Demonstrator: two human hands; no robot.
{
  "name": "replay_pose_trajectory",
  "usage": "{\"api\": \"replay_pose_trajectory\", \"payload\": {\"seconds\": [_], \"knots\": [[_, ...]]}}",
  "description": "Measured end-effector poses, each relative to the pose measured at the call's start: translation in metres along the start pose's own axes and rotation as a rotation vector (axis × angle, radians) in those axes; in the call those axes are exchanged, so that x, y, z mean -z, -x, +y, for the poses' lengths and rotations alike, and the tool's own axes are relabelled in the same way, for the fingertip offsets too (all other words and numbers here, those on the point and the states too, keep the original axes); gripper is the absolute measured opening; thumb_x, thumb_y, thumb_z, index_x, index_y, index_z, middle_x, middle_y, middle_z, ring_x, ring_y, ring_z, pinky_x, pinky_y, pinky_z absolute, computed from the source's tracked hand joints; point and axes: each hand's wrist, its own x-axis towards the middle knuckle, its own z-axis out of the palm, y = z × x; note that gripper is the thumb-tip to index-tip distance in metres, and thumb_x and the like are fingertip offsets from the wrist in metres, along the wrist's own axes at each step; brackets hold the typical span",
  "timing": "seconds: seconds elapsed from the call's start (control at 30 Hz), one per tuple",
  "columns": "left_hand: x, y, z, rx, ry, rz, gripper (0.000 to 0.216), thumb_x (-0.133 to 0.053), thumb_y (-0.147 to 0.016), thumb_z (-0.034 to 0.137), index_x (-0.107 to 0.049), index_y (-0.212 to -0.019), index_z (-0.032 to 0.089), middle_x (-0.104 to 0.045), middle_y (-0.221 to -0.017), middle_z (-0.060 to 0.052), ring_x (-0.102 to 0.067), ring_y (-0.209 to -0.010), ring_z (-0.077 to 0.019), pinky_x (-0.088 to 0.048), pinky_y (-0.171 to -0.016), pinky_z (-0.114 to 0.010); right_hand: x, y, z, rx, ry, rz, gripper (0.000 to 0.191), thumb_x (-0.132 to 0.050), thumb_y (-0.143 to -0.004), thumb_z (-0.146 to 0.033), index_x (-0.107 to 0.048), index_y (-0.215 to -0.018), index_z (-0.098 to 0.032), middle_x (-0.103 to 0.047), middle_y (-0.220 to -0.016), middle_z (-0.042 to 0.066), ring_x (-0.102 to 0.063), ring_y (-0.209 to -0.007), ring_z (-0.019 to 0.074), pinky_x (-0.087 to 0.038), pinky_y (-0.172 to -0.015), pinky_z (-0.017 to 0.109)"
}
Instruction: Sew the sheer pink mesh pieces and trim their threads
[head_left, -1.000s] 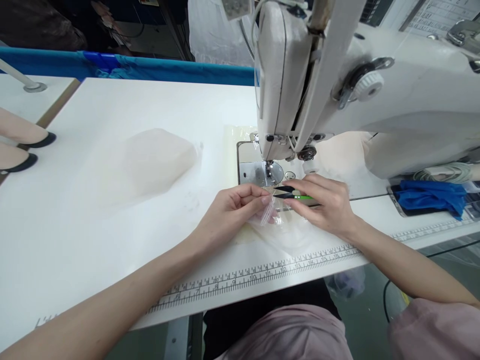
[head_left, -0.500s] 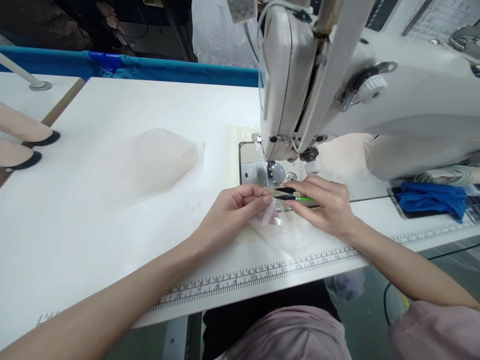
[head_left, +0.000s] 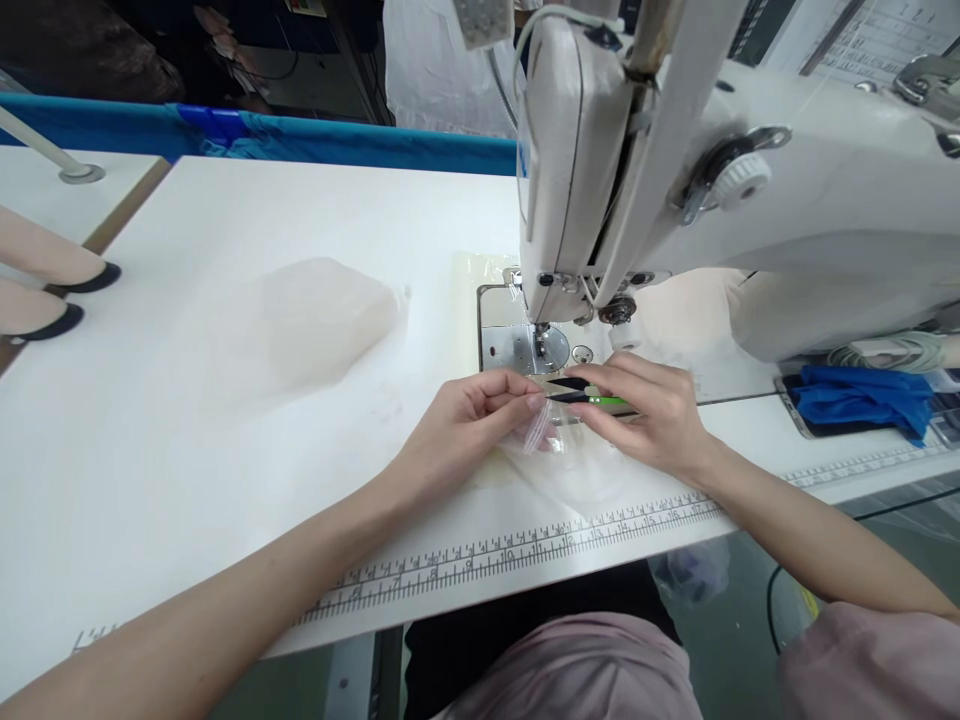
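Just in front of the needle plate (head_left: 510, 348) of a white sewing machine (head_left: 566, 150), a piece of sheer material (head_left: 540, 430) is gathered near the front edge of a white table (head_left: 300, 470). It is thin, pale and see-through, enough so that fingertips show pinkish through it; a few glossy, whitish lines run down it like narrow folds, and its lower part spreads so faintly over the table that its outline is hard to follow. The left hand (head_left: 480, 412) is closed in a pinch, thumb against bent forefinger, holding the top of the material. The right hand (head_left: 649, 408) is partly curled around a pair of snips (head_left: 576, 397), thumb below and fingers above; the black blades stand slightly apart, pointing toward the left fingertips, and bright green shows on the handle. Whether the blades touch the material cannot be told. Along the table's front edge runs a printed ruler (head_left: 510, 556), with figures from 7 through 14 readable and a row of smaller numerals above them too fine to read. At the upper right, a sheet of paper (head_left: 885, 45) carries ruled lines and small writing, illegible from this view.
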Motion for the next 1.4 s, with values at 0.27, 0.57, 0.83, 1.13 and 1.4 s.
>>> {"api": "replay_pose_trajectory", "payload": {"seconds": [0.27,0.57,0.83,1.13,1.4], "knots": [[0.001,0.000,-0.004,-0.029,-0.007,-0.007,0.019,-0.060,-0.086,0.035,-0.062,-0.083,0.016,-0.069,-0.076,-0.002,-0.065,-0.069,-0.0137,-0.049,-0.067,-0.025,0.006,-0.009,-0.008,-0.258,-0.402,0.035,0.022,-0.071,-0.078,-0.027,-0.069,-0.098,-0.021,-0.071,-0.089,0.002,-0.064,-0.076,0.0139,-0.052,-0.064,0.026],[-0.003,0.002,-0.006,-0.095,-0.101,-0.059,0.018,-0.059,-0.086,0.034,-0.064,-0.083,0.017,-0.069,-0.076,-0.001,-0.063,-0.069,-0.0126,-0.046,-0.063,-0.023,-0.003,-0.008,-0.006,-0.304,-0.604,-0.099,0.023,-0.069,-0.078,-0.015,-0.072,-0.099,-0.025,-0.072,-0.093,0.000,-0.067,-0.083,0.0123,-0.055,-0.075,0.026],[-0.002,-0.002,-0.007,-0.096,-0.092,-0.064,0.020,-0.060,-0.085,0.036,-0.064,-0.083,0.017,-0.067,-0.072,0.000,-0.060,-0.065,-0.0120,-0.044,-0.060,-0.023,-0.006,-0.006,-0.001,-0.226,-0.533,-0.084,0.012,-0.068,-0.079,-0.014,-0.069,-0.089,-0.020,-0.068,-0.081,-0.001,-0.061,-0.070,0.0101,-0.048,-0.062,0.023],[-0.006,0.000,-0.006,-0.170,-0.159,-0.086,0.021,-0.057,-0.087,0.035,-0.062,-0.075,0.017,-0.062,-0.068,0.001,-0.054,-0.062,-0.0112,-0.042,-0.058,-0.023,-0.005,-0.004,-0.008,-0.150,-0.413,-0.064,0.011,-0.057,-0.086,-0.014,-0.064,-0.092,-0.020,-0.063,-0.078,0.000,-0.057,-0.070,0.0117,-0.045,-0.061,0.025],[-0.005,0.000,-0.008,-0.179,-0.263,-0.093,0.021,-0.054,-0.089,0.037,-0.062,-0.084,0.019,-0.065,-0.076,0.000,-0.058,-0.065,-0.0121,-0.043,-0.059,-0.024,-0.001,-0.006,-0.007,-0.258,-0.412,0.124,0.003,-0.061,-0.086,-0.021,-0.060,-0.083,-0.021,-0.059,-0.074,-0.002,-0.053,-0.067,0.0108,-0.044,-0.062,0.026]]}}
